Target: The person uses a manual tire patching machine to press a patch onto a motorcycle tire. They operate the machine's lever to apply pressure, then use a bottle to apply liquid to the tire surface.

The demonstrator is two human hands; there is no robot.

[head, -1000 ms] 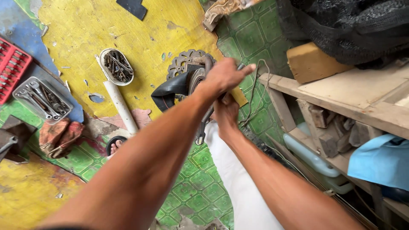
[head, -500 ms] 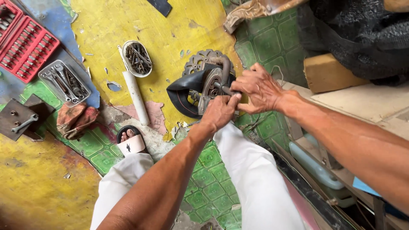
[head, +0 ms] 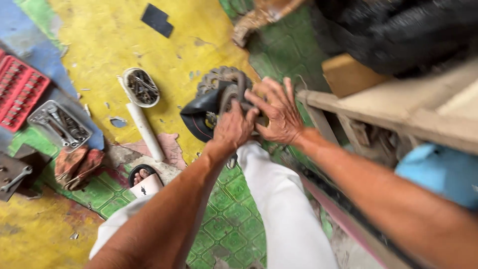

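- Gripping from the near side, the left hand (head: 234, 127) is curled tight on the small wheel-like metal part (head: 230, 94), which sits just above the floor in front of the person's knees.
- Spreading its fingers, the right hand (head: 276, 112) lies half open over the same part from the right, fingertips touching its top edge; both hands touch each other there.
- Under the part, a black curved cover (head: 199, 114) juts out to the left, with a toothed sprocket (head: 216, 79) lying flat just behind it.
- White trouser legs (head: 279, 199) and a sandalled foot (head: 142, 182) lie close below the hands.
- Left of the cover: a white pipe (head: 144, 130), then a round tin of bolts (head: 142, 87).
- Further left: a tray of spanners (head: 59, 124), a red socket case (head: 17, 92), rags (head: 74, 164).
- On the right, a wooden shelf (head: 398, 114) crowds the right forearm.
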